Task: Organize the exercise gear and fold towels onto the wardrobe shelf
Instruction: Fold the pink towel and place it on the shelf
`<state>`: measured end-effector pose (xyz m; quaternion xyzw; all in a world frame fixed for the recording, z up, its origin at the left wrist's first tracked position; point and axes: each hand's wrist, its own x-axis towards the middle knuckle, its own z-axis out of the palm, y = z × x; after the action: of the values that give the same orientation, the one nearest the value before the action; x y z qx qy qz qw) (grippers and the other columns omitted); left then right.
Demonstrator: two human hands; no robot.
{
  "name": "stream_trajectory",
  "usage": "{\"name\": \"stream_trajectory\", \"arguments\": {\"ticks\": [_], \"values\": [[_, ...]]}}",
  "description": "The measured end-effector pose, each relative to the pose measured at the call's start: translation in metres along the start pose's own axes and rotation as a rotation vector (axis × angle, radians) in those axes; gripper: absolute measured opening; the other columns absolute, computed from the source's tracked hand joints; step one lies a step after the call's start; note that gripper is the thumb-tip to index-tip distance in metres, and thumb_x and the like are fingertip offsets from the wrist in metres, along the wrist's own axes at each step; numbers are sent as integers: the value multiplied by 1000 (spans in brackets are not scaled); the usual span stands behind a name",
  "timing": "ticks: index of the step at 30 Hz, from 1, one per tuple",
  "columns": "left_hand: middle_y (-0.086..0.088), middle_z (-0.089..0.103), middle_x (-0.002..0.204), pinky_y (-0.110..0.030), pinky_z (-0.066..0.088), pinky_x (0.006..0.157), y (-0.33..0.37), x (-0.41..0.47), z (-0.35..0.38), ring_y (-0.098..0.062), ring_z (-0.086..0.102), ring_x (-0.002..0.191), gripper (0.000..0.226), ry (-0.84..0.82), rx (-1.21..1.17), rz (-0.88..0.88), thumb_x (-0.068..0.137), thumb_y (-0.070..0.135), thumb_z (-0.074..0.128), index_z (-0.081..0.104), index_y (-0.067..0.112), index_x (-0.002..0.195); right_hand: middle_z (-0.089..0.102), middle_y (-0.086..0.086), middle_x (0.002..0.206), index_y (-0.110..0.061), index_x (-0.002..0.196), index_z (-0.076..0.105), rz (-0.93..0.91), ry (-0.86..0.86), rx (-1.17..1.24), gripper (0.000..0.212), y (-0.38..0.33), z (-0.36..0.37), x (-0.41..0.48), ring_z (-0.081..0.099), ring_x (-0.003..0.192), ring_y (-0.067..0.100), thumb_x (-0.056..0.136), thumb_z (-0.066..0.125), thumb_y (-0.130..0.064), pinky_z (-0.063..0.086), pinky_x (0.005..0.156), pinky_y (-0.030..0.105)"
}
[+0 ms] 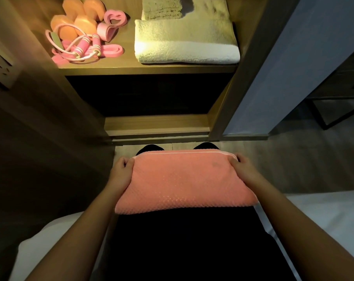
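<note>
Head view: folded salmon-pink waffle-weave towel [184, 181] rests across the person's lap [184, 240], well below the wooden wardrobe shelf [127, 64], left hand [122, 171] and right hand [241, 169] each clasping a short end with curled fingers. Folding looks done; the next move likely calls for a level lift onto the white folded terry towel [186, 47] on the shelf's right, clear of the pink skipping rope [80, 48] on its left.

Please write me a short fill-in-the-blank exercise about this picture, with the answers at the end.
The pink towel, gripped by the left hand and the right hand, is ____, not spread out.
On the shelf, the white towel lies to the ____ of the dumbbells.
The smaller towel lies on ____ of the white towel.
Answers: folded; right; top.
</note>
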<state>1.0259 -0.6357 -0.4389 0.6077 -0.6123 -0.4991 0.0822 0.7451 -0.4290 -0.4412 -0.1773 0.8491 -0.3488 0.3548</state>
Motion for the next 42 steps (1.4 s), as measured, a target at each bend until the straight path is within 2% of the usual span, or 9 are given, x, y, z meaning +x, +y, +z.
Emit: {"name": "stream_trajectory", "arguments": {"ticks": [6, 10, 15, 22, 29, 33, 36, 38, 42], "values": [[-9, 59, 94, -32, 42, 67, 0, -3, -4, -22, 54, 85, 24, 11, -17, 50, 101, 28, 47, 58, 10, 91, 60, 5, 81, -15, 82, 59, -28, 31, 31, 19, -3, -5, 0, 53, 72, 15, 96, 51, -26, 36, 59, 28], [1, 53, 111, -35, 43, 83, 3, -2, -11, -18, 53, 98, 21, 111, -10, 139, 99, 27, 51, 60, 9, 95, 60, 1, 83, -18, 83, 59, -77, 64, 89, 17, -6, -11, -1, 54, 76, 13, 96, 52, -27, 37, 61, 28], [-6, 59, 95, -30, 42, 65, 10, -1, -5, -18, 56, 83, 19, 117, 8, 145, 102, 30, 45, 54, 16, 93, 59, 3, 93, -12, 99, 60, -85, 48, 75, 22, -12, -8, 2, 54, 84, 14, 99, 44, -27, 40, 67, 29], [-6, 59, 97, -34, 43, 72, 17, 8, -4, -21, 57, 88, 22, 123, 35, 36, 103, 29, 42, 56, 17, 91, 55, -1, 98, -18, 107, 55, 73, 8, 89, 22, -13, -4, 10, 52, 87, 13, 100, 38, -31, 41, 68, 31], [-13, 57, 105, -34, 43, 70, 23, 11, -10, -23, 54, 85, 29, -99, 148, -92, 103, 34, 40, 56, 11, 108, 62, 8, 103, -16, 106, 58, 305, -100, 223, 22, -14, -10, 15, 60, 96, 27, 96, 51, -35, 49, 81, 41], [-5, 55, 100, -37, 37, 81, 31, 7, -16, -22, 51, 88, 31, -212, 74, -239, 101, 46, 42, 53, 17, 106, 62, 8, 102, -18, 96, 59, 261, -35, 224, 16, -11, -11, 19, 59, 87, 22, 94, 57, -34, 44, 64, 33], [-4, 55, 92, -38, 33, 84, 36, 1, -19, -21, 49, 82, 35, -262, 18, -305, 98, 51, 44, 56, 19, 98, 64, 9, 105, -17, 101, 61, 282, -43, 223, 20, -12, -11, 20, 59, 89, 22, 93, 58, -36, 45, 67, 33], [-7, 59, 100, -39, 38, 88, 38, 1, -20, -24, 54, 93, 32, -232, -23, -270, 98, 45, 50, 59, 15, 106, 66, 11, 104, -15, 106, 62, 379, -141, 229, 31, -16, -15, 17, 62, 92, 26, 92, 58, -43, 48, 69, 36], [-12, 67, 95, -35, 46, 63, 44, -5, -25, -26, 63, 83, 24, -205, -254, -368, 94, 31, 60, 61, 9, 105, 68, 13, 101, -14, 103, 61, 472, -245, 313, 33, -18, -24, 15, 65, 90, 28, 89, 63, -44, 49, 63, 36]]}}
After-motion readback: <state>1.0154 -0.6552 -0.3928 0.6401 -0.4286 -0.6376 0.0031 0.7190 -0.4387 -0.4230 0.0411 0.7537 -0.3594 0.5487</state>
